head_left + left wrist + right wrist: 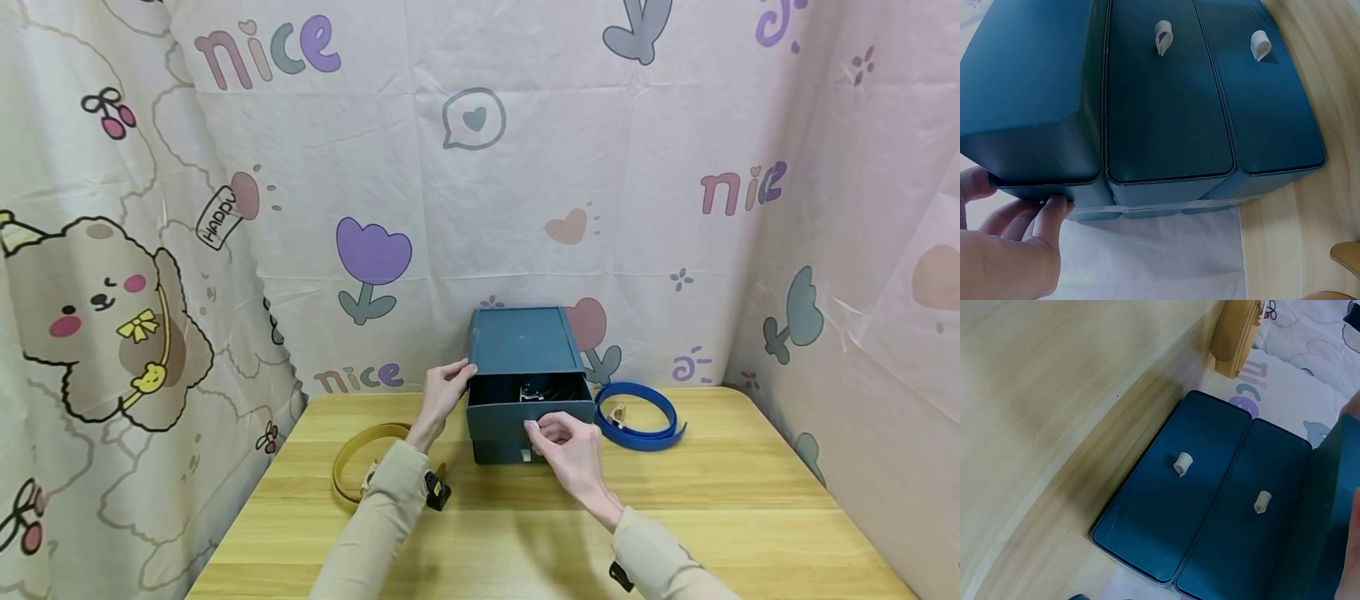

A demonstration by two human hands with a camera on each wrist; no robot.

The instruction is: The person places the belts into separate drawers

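Observation:
A blue drawer box [525, 337] stands on the table, its top drawer [495, 417] pulled out towards me. Inside that drawer, right of a divider, lie dark things with shiny metal parts [532, 393]. My left hand [442, 396] grips the box's upper left edge, with thumb and curled fingers at the rim in the left wrist view. At the drawer's front, my right hand [566, 450] has its thumb and curled fingers on the pull tab, which they hide. Two lower drawers with white pull tabs [1162, 37] are shut in both wrist views.
A coiled blue belt [660, 442] lies right of the box. On the left, a coiled yellow belt [341, 458] is partly behind my left forearm. The wooden table [712, 517] meets a patterned cloth [480, 208] at the back.

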